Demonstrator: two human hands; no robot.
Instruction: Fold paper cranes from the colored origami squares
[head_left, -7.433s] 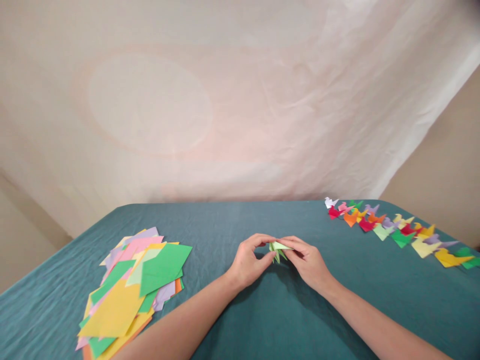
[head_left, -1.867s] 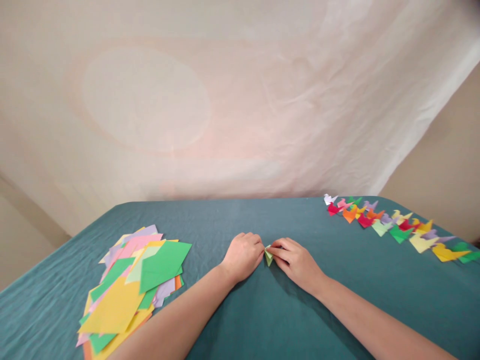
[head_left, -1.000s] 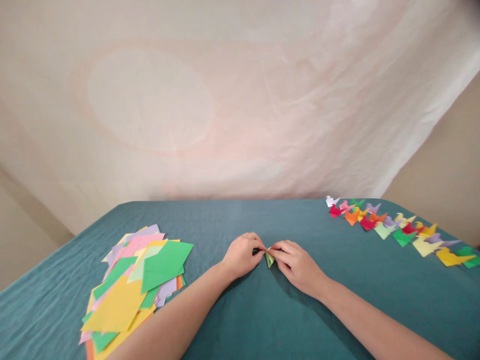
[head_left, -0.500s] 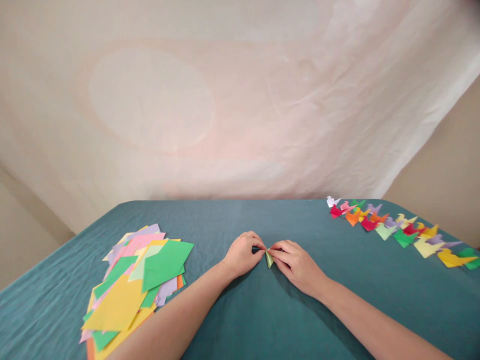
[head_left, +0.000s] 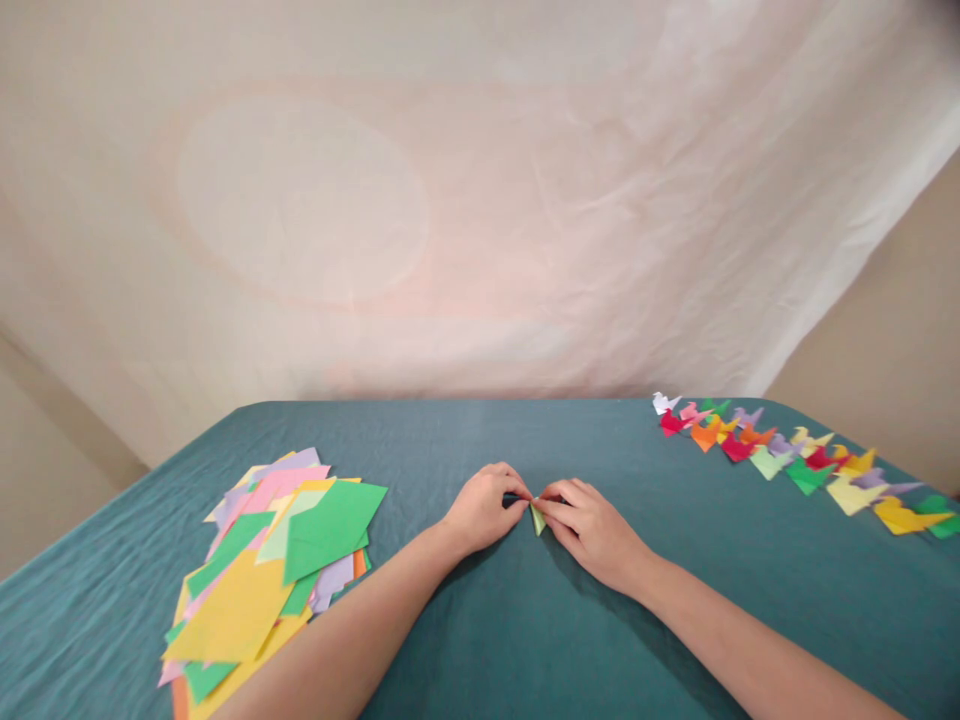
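Observation:
A small piece of folded light green paper (head_left: 538,519) is held between my fingertips, just above or on the cloth in the middle of the table. My left hand (head_left: 487,508) pinches its upper end from the left, thumb and forefinger closed. From the other side my right hand (head_left: 592,527) grips the same paper with its fingers pressed together. The paper's lower part shows as a narrow pleated wedge; its upper tip is mostly covered by my fingers.
On the left lies a loose pile of coloured paper sheets (head_left: 232,605), partly behind my left forearm. Folded paper birds (head_left: 810,475) in several colours stand in rows at the right. A teal cloth (head_left: 480,640) covers the table, and a pale sheet (head_left: 480,200) hangs behind.

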